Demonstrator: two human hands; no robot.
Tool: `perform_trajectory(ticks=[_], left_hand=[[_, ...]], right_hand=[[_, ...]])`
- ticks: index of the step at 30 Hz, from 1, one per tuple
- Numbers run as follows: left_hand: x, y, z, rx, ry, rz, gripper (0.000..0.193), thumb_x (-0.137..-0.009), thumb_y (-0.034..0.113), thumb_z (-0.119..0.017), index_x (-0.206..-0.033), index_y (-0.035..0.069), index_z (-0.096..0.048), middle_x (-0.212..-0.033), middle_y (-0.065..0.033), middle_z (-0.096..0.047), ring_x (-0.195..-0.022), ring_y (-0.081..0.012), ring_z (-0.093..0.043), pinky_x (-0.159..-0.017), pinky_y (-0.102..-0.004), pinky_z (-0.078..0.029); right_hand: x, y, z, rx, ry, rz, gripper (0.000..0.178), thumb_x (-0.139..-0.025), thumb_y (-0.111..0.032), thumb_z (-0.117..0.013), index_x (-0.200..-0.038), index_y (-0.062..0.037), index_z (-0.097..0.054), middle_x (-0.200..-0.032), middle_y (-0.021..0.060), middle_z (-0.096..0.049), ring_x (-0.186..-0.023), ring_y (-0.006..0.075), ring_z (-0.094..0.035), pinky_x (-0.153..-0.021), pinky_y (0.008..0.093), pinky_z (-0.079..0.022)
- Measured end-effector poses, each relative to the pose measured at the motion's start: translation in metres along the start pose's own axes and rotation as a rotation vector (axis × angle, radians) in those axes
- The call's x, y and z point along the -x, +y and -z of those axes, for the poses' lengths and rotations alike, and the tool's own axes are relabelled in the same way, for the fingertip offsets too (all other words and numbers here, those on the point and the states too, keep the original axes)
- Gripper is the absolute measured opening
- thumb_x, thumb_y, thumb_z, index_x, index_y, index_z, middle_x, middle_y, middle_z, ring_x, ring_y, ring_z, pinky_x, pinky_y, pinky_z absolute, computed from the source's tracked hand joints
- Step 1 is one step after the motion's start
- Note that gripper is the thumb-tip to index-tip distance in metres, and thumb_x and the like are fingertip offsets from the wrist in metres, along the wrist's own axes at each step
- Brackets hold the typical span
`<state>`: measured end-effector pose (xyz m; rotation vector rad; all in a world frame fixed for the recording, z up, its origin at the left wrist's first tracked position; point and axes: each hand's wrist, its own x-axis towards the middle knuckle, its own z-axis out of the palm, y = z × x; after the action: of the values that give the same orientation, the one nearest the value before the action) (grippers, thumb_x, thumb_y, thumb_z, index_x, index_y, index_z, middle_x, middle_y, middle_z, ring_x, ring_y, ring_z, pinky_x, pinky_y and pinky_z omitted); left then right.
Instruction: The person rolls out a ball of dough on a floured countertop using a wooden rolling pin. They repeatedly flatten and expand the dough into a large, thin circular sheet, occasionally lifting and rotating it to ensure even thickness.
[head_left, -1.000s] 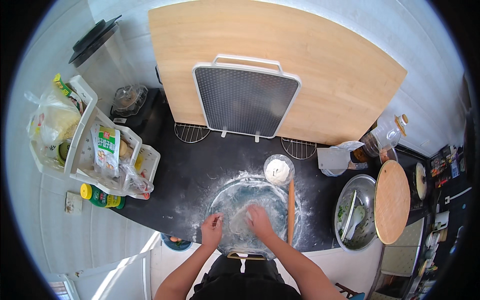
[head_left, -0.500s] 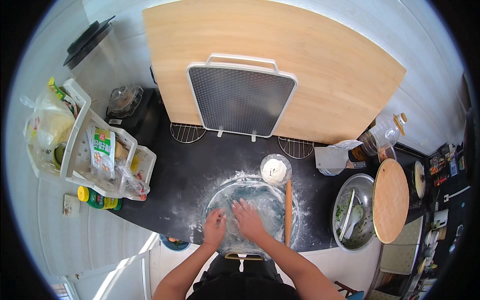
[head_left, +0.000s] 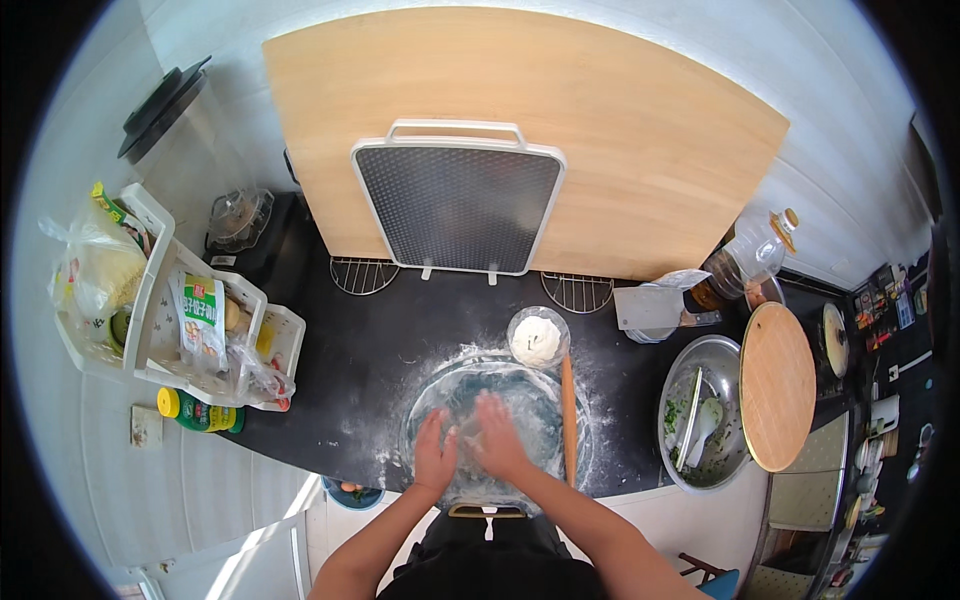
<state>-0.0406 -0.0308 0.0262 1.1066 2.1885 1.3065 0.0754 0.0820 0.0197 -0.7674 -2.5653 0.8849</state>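
Note:
A round, see-through board [head_left: 545, 410] dusted with flour lies at the counter's front edge. Over it, my left hand [head_left: 434, 455] is held with the fingers stretched out and nothing in it. Beside it, my right hand [head_left: 498, 440] also has its fingers extended, smeared by motion, and no object shows in it. The palms face each other a little apart. Close to the board's right side lies a wooden rolling pin [head_left: 569, 420]. Just beyond the pin stands a clear bowl of white flour [head_left: 537, 340].
To the right, a steel bowl [head_left: 735, 350] contains utensils and green bits; a round wooden board [head_left: 777, 390] stands beside it. A cleaver [head_left: 645, 308] lies behind. White baskets [head_left: 155, 330] hold packages at left. A black-faced cutting board [head_left: 460, 205] leans upright at the back.
Both hands have turned from lying over the board to palms facing each other. The right hand has moved slightly down and is blurred. The whole view has shifted a little.

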Motion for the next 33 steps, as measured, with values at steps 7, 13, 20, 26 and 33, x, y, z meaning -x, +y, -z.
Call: perform_trajectory(ticks=[7, 13, 20, 26, 33], left_hand=[[-0.028, 0.025, -0.048, -0.517, -0.395, -0.396, 0.062, -0.088, 0.029, -0.060, -0.141, 0.002, -0.039, -0.150, -0.0203, -0.033, -0.141, -0.0364, -0.028, -0.115, -0.0517, -0.020], [-0.010, 0.027, -0.084, -0.612, -0.487, -0.326, 0.071, -0.088, 0.037, -0.060, -0.146, 0.004, -0.034, -0.153, -0.0190, -0.029, -0.143, -0.0368, -0.024, -0.113, -0.0570, -0.018], [-0.021, 0.037, -0.090, -0.746, -0.462, -0.315, 0.077, -0.087, 0.045, -0.058, -0.147, 0.004, -0.032, -0.154, -0.0195, -0.026, -0.143, -0.0380, -0.023, -0.112, -0.0618, -0.014], [-0.023, 0.033, -0.092, -0.547, -0.403, -0.206, 0.077, -0.089, 0.046, -0.055, -0.147, 0.003, -0.030, -0.156, -0.0175, -0.022, -0.144, -0.0358, -0.022, -0.114, -0.0586, -0.014], [-0.018, 0.030, -0.091, -0.847, -0.523, -0.362, 0.074, -0.090, 0.043, -0.054, -0.147, 0.002, -0.030, -0.155, -0.0141, -0.026, -0.143, -0.0346, -0.023, -0.115, -0.0552, -0.017]], right_hand=[[0.061, 0.040, 0.074, 0.110, 0.352, -0.361, 0.058, -0.081, -0.012, -0.065, -0.133, 0.0034, -0.045, -0.133, 0.0225, -0.049, -0.124, 0.0408, -0.043, -0.107, 0.0492, -0.030], [0.094, 0.055, 0.074, 0.091, 0.263, -0.566, 0.048, -0.079, -0.011, -0.068, -0.123, 0.0002, -0.053, -0.120, 0.0208, -0.055, -0.107, 0.0383, -0.054, -0.094, 0.0463, -0.042], [0.090, 0.060, 0.070, -0.104, 0.335, -0.705, 0.041, -0.081, -0.013, -0.068, -0.118, -0.0004, -0.055, -0.117, 0.0197, -0.055, -0.103, 0.0377, -0.057, -0.088, 0.0433, -0.047], [0.115, 0.050, 0.107, -0.126, 0.385, -0.729, 0.038, -0.084, -0.012, -0.065, -0.119, -0.0014, -0.055, -0.115, 0.0178, -0.056, -0.105, 0.0357, -0.058, -0.090, 0.0401, -0.048], [0.127, 0.056, 0.117, -0.096, 0.401, -0.534, 0.037, -0.081, -0.011, -0.068, -0.114, -0.0023, -0.055, -0.110, 0.0177, -0.058, -0.102, 0.0348, -0.059, -0.088, 0.0390, -0.049]])
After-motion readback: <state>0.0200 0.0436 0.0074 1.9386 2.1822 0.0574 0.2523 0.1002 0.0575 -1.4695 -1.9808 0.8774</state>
